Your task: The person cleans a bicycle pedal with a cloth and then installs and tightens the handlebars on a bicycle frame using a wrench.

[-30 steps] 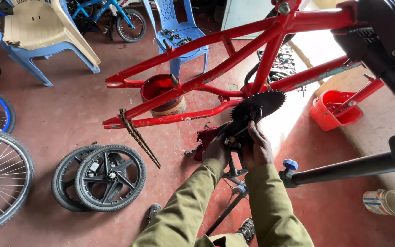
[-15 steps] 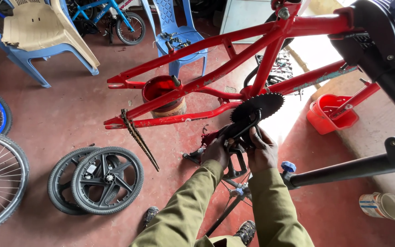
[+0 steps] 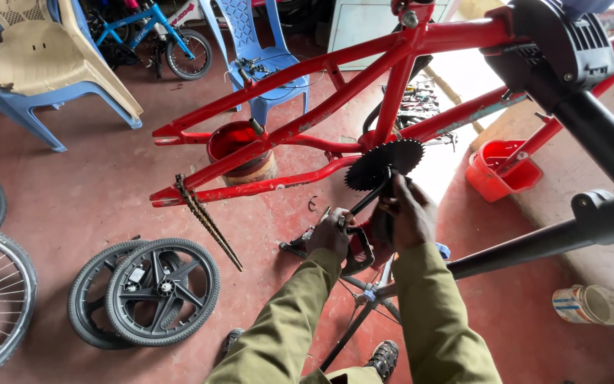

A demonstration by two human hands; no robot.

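The left hand (image 3: 330, 233) is closed around the pedal (image 3: 353, 245) at the lower end of the black crank (image 3: 372, 195), fingers wrapped over it. The right hand (image 3: 405, 213) sits just beside it, curled against the crank a little higher up; whether it truly grips the arm or only presses on it I cannot tell. The crank runs up to a black toothed chainring (image 3: 385, 163), which sits at the bottom bracket of a red frame (image 3: 335, 92). The frame is held off the floor, its upper tube caught in the black clamp (image 3: 556, 43) of a repair stand (image 3: 605, 213). A chain (image 3: 204, 217) hangs loose from the rear end of the frame, slanting down toward the floor. Below it, two black wheels (image 3: 151, 288) lie overlapping on the red floor (image 3: 94, 192). Beyond the frame stands a red bucket (image 3: 236, 146), with a blue chair (image 3: 250, 43) behind it and a beige chair (image 3: 37, 57) to the left. A red tub (image 3: 499, 174) sits to the right, and a small cup (image 3: 584, 304) lies near the stand's base.
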